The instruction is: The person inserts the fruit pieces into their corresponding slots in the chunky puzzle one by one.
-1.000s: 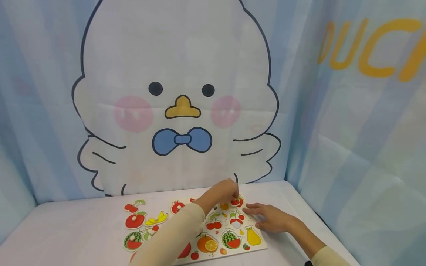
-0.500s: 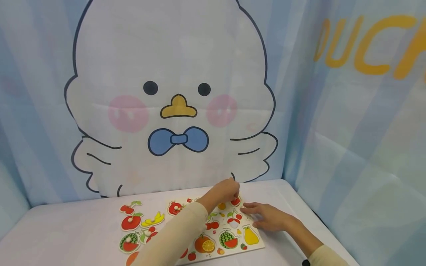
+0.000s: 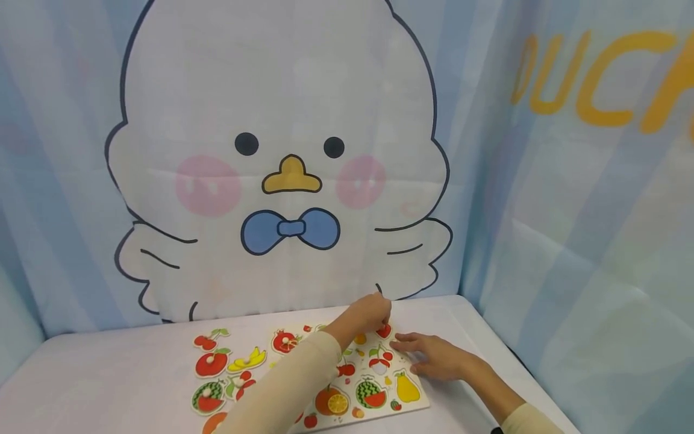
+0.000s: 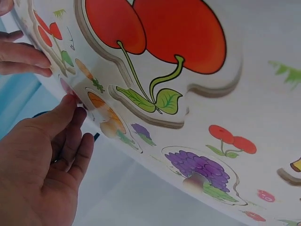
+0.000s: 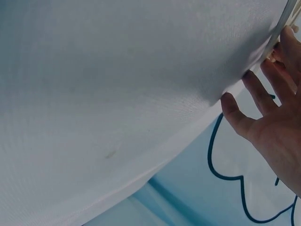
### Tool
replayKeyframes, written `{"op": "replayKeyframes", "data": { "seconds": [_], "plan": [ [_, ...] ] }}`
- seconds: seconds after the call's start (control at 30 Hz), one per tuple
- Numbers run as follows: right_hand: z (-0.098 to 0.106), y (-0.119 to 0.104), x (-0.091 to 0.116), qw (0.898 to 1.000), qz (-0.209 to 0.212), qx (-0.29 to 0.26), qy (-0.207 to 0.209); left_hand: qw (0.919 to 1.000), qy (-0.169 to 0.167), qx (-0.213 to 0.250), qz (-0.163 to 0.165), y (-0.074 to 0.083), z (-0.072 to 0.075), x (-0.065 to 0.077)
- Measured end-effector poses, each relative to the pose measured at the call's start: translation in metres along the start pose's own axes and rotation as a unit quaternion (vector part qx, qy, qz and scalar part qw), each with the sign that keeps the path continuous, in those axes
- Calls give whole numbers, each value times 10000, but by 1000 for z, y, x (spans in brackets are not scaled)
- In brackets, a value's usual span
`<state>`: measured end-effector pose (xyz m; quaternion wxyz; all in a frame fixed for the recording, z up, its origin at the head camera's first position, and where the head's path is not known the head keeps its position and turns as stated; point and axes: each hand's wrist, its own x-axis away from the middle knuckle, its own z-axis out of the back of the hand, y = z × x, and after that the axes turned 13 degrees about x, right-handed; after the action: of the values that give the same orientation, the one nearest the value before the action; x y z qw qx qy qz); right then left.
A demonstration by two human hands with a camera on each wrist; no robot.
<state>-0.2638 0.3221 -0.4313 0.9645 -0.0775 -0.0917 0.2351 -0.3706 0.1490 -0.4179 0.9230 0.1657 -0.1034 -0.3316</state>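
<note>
A white fruit puzzle board [image 3: 416, 405] lies on the table. At its far right corner my left hand [image 3: 371, 312] pinches a red fruit piece [image 3: 384, 331] between thumb and fingers, with the piece partly covered. In the left wrist view the fingertips of this hand [image 4: 47, 165] meet at the board's edge, beside a knobbed orange piece [image 4: 99, 104]. My right hand [image 3: 439, 357] touches the board's right edge with its fingers spread. From the right wrist view, the fingers of that hand [image 5: 277, 113] lie along the edge.
Left of the board lie loose knobbed pieces: cherries [image 3: 205, 342], a round red fruit [image 3: 211, 364], bananas [image 3: 247, 360] and a watermelon [image 3: 208, 396]. My left forearm hides part of the board. A duck-print curtain [image 3: 293, 271] hangs behind the table.
The head view has shifted slightly. Both hands stay at the same spots on the board, the left fingers still at the red fruit piece in the corner.
</note>
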Motion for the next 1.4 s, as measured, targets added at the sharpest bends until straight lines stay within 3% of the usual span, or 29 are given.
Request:
{"op": "replayKeyframes", "data": {
  "seconds": [0.73, 0.9, 1.1, 1.4],
  "plan": [
    [2, -3, 0, 9998, -170, -63, -37, 9965, -299, 781, -56, -6, 15, 27],
    [0, -3, 1, 9999, -128, 19, -3, 9970, -309, 684, -199, -4, 18, 33],
    [0, -5, 1, 10000, -51, 38, 8, 9971, -246, 371, -621, -6, 21, 39],
    [0, -4, 2, 9999, -34, 118, 30, 9967, -332, 306, -672, -15, 24, 58]
  ]
}}
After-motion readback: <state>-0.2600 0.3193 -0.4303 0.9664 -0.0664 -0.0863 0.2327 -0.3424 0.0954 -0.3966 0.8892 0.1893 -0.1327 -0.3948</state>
